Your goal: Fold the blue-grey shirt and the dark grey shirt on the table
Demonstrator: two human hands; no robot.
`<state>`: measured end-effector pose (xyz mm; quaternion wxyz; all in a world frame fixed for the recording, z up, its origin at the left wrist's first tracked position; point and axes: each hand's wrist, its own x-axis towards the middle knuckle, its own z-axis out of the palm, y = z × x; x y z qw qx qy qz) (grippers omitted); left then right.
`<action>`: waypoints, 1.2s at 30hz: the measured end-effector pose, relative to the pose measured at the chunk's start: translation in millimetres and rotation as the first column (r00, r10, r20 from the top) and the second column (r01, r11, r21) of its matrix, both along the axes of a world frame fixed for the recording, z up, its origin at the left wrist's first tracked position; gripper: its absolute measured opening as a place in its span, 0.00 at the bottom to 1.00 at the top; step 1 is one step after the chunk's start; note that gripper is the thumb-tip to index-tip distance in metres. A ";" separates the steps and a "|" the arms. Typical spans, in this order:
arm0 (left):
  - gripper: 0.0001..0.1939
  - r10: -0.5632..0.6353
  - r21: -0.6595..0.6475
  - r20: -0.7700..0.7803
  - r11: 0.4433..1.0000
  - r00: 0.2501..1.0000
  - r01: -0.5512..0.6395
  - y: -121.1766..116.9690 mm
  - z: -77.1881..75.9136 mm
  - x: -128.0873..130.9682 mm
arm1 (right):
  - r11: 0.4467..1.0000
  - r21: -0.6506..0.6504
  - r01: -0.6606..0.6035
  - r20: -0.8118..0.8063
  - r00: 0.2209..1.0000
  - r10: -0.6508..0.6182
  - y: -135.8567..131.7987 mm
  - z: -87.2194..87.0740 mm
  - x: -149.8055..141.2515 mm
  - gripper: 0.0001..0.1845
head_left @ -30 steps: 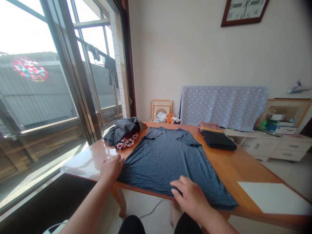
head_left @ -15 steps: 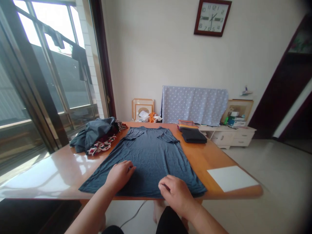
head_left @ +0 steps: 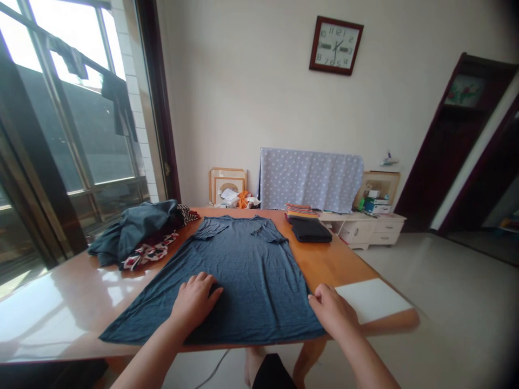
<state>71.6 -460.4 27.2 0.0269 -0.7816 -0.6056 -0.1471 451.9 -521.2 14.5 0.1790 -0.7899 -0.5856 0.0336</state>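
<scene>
A dark blue short-sleeved T-shirt (head_left: 247, 270) lies spread on the wooden table, its neckline at the far side and its hem along the near edge. On its lower left part rests my left hand (head_left: 197, 298), palm down with the fingers stretched out and nothing held. My right hand (head_left: 334, 307) is at the shirt's lower right side edge. Its fingers are curled, with thumb and fingertips closed on the fabric there; the exact grip is partly hidden.
To the left on the table (head_left: 60, 319) is a heap of crumpled clothes (head_left: 140, 229). A folded black garment (head_left: 311, 231) and striped folded cloth (head_left: 300, 211) are stacked at the far right. Beside my right hand lies a white sheet (head_left: 377, 296).
My right hand has moved right from above the shirt's lower part to its side edge. My left hand has flattened onto the fabric. The view has shifted slightly right.
</scene>
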 end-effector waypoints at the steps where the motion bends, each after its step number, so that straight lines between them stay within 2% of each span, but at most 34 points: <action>1: 0.17 -0.002 -0.004 -0.006 1.000 1.000 0.002 2.2 2.1 3.9 | 1.000 -0.008 -0.013 -0.006 1.000 0.013 0.0 -0.3 0.3 0.08; 6: 0.17 -0.098 -0.008 0.024 0.995 0.995 0.098 12.2 8.9 28.7 | 0.991 0.096 -0.096 -0.034 0.994 0.100 0.3 -3.8 1.9 0.08; 11: 0.16 -0.153 -0.036 0.044 0.987 0.987 0.154 12.7 6.7 45.4 | 0.991 0.136 0.013 -0.106 0.994 0.002 1.0 -10.7 9.6 0.08; 16: 0.22 -0.174 -0.034 0.068 0.984 0.982 0.177 6.1 2.3 55.0 | 0.997 0.077 -0.007 -0.099 0.995 0.015 -0.8 -11.5 12.1 0.02; 21: 0.31 -0.196 -0.060 0.086 0.978 0.977 0.202 1.3 -0.6 54.8 | 1.000 -0.018 -0.007 -0.068 0.998 0.006 -5.2 -7.1 16.3 0.05; 25: 0.35 -0.198 -0.077 0.085 0.976 0.977 0.204 0.3 -0.7 51.1 | 0.999 -0.041 -0.001 -0.058 0.998 -0.002 -9.4 -4.5 19.2 0.06; 32: 0.31 -0.220 -0.059 0.085 0.972 0.972 0.225 -1.6 2.2 56.7 | 0.999 0.003 -0.045 -0.066 0.997 0.045 -16.2 -0.5 25.0 0.09; 36: 0.26 -0.258 -0.034 0.091 0.965 0.962 0.262 3.3 8.1 70.7 | 0.997 0.052 -0.053 -0.101 0.993 0.058 -6.2 9.9 34.4 0.10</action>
